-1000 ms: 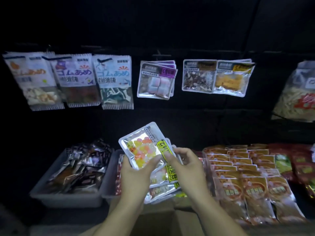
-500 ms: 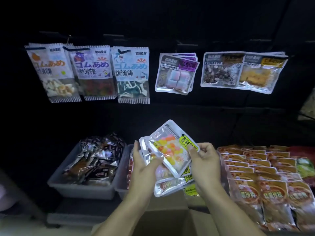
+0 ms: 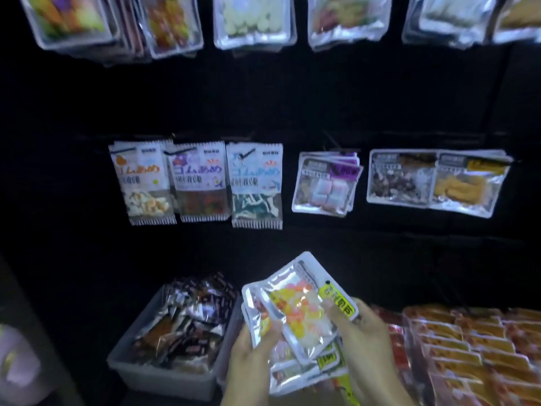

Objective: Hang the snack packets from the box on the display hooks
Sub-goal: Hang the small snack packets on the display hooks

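Note:
Both hands hold a fanned stack of clear snack packets (image 3: pixel 301 315) with yellow labels and pink, yellow and white candy, low in the middle of the view. My left hand (image 3: pixel 251 361) grips the stack from below on its left edge. My right hand (image 3: pixel 360 338) pinches the top packet at its yellow label end. On the dark wall above, hooks (image 3: pixel 330 143) carry rows of hung packets: three white gummy bags (image 3: pixel 199 180) and clear packets (image 3: pixel 325 186) beside them. The box is not in view.
A grey bin (image 3: pixel 158 373) of dark wrapped snacks stands at lower left. Rows of orange packets (image 3: pixel 456 347) lie at lower right. More clear packets (image 3: pixel 251 22) hang along the top edge. The wall between the rows is dark and bare.
The view has tilted upward, bringing a top row of hung packets into sight. Both hands keep the stack, and the top packet has shifted a little to the right.

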